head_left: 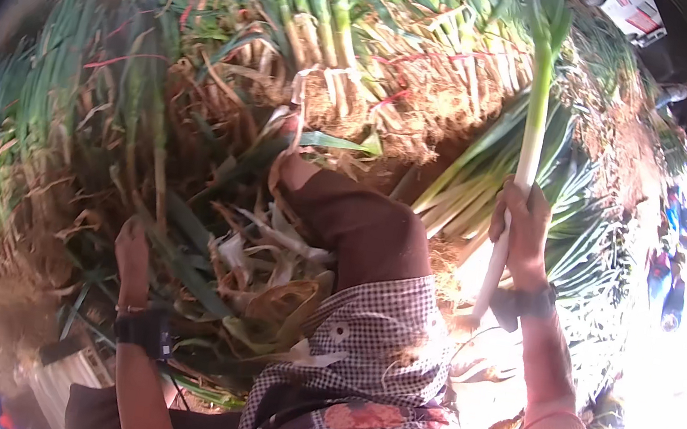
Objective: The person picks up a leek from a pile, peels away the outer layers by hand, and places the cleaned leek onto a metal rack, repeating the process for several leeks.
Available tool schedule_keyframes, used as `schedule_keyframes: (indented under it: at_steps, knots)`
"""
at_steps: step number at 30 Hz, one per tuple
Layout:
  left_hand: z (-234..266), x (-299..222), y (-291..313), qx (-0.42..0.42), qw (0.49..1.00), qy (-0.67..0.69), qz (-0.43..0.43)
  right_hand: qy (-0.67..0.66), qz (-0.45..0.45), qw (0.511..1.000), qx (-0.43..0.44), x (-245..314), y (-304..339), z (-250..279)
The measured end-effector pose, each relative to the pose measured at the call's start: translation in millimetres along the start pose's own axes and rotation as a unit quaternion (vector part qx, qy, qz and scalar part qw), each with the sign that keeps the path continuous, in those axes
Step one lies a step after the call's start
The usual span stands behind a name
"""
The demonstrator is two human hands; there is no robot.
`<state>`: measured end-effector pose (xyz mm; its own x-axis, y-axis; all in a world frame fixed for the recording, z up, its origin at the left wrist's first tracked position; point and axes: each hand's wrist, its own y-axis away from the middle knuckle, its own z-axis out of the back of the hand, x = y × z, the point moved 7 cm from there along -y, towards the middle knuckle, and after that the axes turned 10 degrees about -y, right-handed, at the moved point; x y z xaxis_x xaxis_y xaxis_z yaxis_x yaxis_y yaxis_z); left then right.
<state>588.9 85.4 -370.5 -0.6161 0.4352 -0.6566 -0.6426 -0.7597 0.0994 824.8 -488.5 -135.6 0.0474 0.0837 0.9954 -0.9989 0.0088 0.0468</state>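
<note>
Upright in my right hand [524, 229] is a long leek [534, 128], its green top pointing away and its pale shank slanting down past my wrist. My fingers wrap round the white part. On the left, in shade, my left hand [133, 257] hangs low among dark green leaves [201, 277]. Its fingers look curled; what they hold, if anything, is hidden. Stripped dry leaves [270, 298] lie heaped between that hand and my bent knee. Beyond the right hand lie more leeks [477, 178] in a spread pile.
Standing leek bundles [316, 24] tied with red strips curve round the far and left sides. My checked apron [382, 335] covers my lap. A pale crate-like object [66, 377] stands at lower left. A white vehicle [628, 9] is far off at upper right.
</note>
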Motion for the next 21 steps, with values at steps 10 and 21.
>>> schedule_keyframes:
  at_steps: [10,21]
  knots:
    - [-87.7,111.3,38.5,-0.017,0.861,-0.348,-0.371,0.259,-0.097,0.954,0.116,-281.0,-77.2,224.5]
    - [-54.3,-11.3,58.0,0.149,0.846,0.458,0.232,0.102,-0.116,0.973,0.171,-50.5,-47.2,-44.8]
